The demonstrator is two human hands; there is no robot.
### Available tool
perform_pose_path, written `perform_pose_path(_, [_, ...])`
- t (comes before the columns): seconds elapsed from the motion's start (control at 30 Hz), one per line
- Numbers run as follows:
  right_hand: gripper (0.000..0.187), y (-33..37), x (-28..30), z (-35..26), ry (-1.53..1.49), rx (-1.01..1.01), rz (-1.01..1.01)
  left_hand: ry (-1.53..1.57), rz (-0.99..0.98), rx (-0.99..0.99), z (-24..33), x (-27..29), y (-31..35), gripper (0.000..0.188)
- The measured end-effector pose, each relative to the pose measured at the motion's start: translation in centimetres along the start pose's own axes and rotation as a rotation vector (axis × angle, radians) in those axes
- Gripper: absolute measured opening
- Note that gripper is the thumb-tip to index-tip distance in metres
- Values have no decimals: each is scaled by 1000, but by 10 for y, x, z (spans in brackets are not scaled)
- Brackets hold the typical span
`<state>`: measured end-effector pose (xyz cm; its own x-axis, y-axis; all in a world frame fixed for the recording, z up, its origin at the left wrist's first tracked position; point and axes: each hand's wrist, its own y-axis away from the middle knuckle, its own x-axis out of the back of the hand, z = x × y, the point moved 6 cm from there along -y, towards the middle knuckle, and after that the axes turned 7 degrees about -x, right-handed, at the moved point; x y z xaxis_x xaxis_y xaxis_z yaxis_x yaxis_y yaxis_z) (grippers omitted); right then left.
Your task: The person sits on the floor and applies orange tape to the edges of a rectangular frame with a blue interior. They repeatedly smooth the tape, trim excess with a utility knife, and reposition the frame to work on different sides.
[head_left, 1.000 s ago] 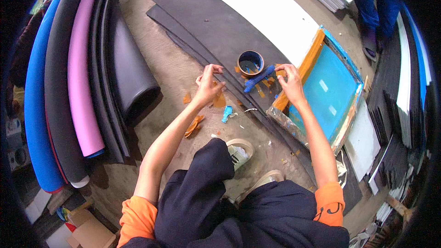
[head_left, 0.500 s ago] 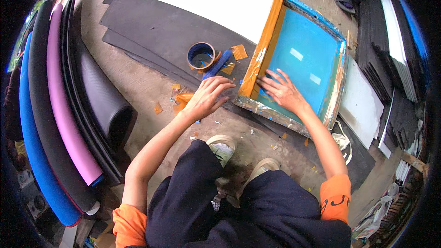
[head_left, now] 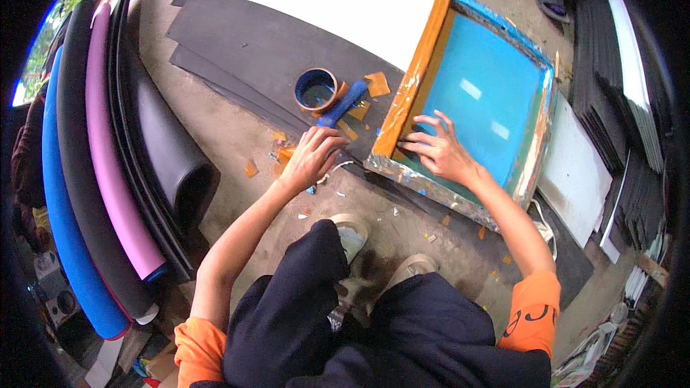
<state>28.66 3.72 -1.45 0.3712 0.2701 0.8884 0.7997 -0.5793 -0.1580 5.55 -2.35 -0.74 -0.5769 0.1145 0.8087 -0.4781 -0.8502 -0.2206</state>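
Note:
A screen-printing frame (head_left: pixel 407 95) with blue mesh (head_left: pixel 489 65) lies to the right, its left side covered in brown tape. My right hand (head_left: pixel 442 151) is over the mesh's near left corner, fingers spread and fingertips at the taped inner edge. My left hand (head_left: pixel 310 162) hovers left of the frame with its fingers bent together; whatever they pinch, if anything, is hidden. A pale thin curved strip (head_left: pixel 346 165) shows beside its fingertips. Beyond that hand are a blue-handled tool (head_left: pixel 343 104) and a round tub (head_left: pixel 315 89) with dark blue inside.
Dark sheets (head_left: pixel 237 43) and a white sheet (head_left: pixel 323 0) lie under and beyond the frame. Rolled blue, black and pink material (head_left: pixel 118 158) stands at left. Stacked black sheets (head_left: pixel 611 72) line the right. Brown tape scraps (head_left: pixel 377 85) litter the sheets and floor.
My left hand has moved slightly nearer to me and left, away from the blue-handled tool. My right hand has stayed at the mesh corner, its fingers a little more bent.

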Motion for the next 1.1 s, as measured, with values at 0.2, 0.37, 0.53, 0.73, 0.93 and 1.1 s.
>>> perform_pose_path(0.2, [25, -87, 19, -7, -165, -179, 282, -130, 204, 125, -19, 43, 8, 29])
perform_pose_path(0.37, [32, -141, -33, 9, -89, -254, 74, -216, 192, 149, -40, 54, -7, 36])
perform_pose_path(0.53, [15, -154, -28, 9, -292, -441, 199, -366, 115, 60, -61, 68, -9, 22])
perform_pose_path(0.73, [23, -131, 28, 4, -393, -689, 43, 98, 151, -59, -32, 96, -42, 23])
perform_pose_path(0.93, [18, -20, 78, 6, -444, -945, 76, 227, -66, 26, -1, 64, -79, 40])
perform_pose_path(1.1, [18, 174, 135, 37, -503, -1301, 356, 186, -152, 2, 7, 50, -80, 44])
